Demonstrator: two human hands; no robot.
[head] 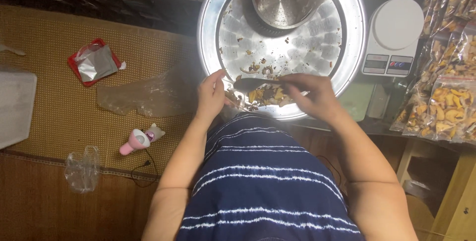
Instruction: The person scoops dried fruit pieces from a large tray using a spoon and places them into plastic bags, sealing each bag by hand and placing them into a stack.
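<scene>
Shiny steel makes up the big round tray at the top of the view, and nearly all of its floor is bare apart from scattered crumbs and a few scraps. What is left of the dried fruit pieces, yellow and brown, lies in one small heap at the near rim, just above the person's lap. The left hand rests at that rim with its fingers pinched narrow on the edge of a thin clear bag, as far as the blur lets me tell. The right hand is closed around the handle of a flat dark scoop whose blade lies over the heap, pointing toward the left hand. Judging by the bare tray, most of the pieces are already cleared out and only this last pile remains.

A steel colander with a plastic bag in it sits at the far side of the tray, well apart from the heap. Just beside the tray on the right stands a white kitchen scale, and beyond it a crowd of filled clear packets runs down the right edge, so room there is tight. To the left the woven mat is more open, carrying a loose clear bag, a red and silver pouch, a pink handheld fan with its cord, and a crumpled bag at the mat's near edge.
</scene>
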